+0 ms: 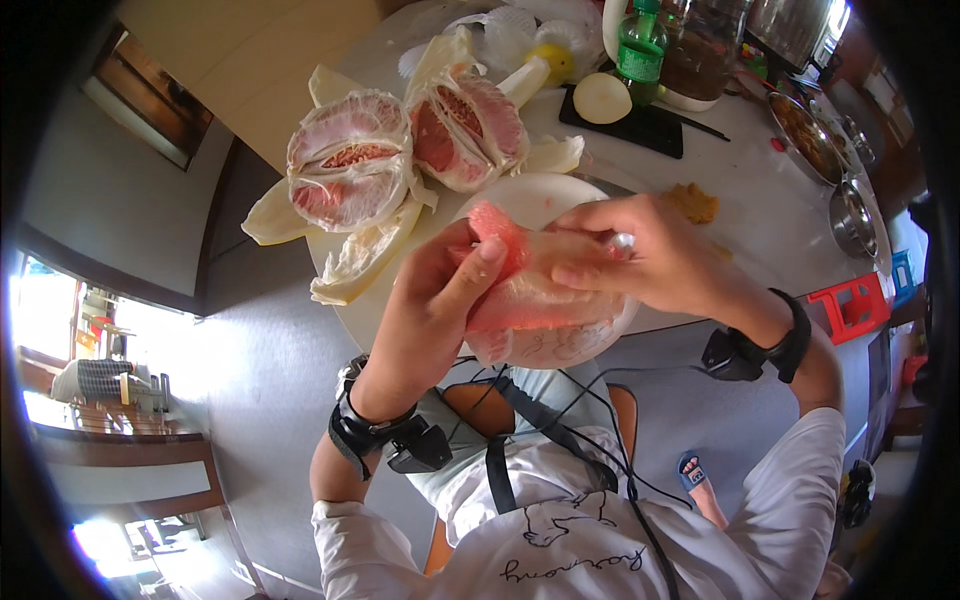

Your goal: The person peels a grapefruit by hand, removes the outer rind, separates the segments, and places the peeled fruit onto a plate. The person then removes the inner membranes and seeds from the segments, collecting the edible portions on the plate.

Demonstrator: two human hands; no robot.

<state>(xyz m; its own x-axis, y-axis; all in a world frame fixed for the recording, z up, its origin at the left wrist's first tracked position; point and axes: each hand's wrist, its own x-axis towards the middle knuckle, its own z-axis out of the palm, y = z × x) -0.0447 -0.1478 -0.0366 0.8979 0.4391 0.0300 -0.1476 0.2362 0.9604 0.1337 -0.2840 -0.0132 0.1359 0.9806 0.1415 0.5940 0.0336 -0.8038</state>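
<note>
Both hands hold a pink pomelo segment (517,296) above a white bowl (570,352) at the table's near edge. My left hand (446,292) grips its left end, where bare red pulp stands up by the thumb. My right hand (637,255) pinches the pale membrane on the right side; its fingertips are partly hidden behind the fruit. Beyond the hands, left of the bowl, lie a pomelo half (349,161) and another opened pomelo piece (469,131), both with thick peel flaps spread around them.
A black tray (660,135) bears a pale round fruit (602,98). Behind it stand a green plastic bottle (641,56) and a jug of brown liquid (697,52). Metal dishes (806,139) line the right edge, near a red plastic stool (851,307). Dark cables hang over the lap.
</note>
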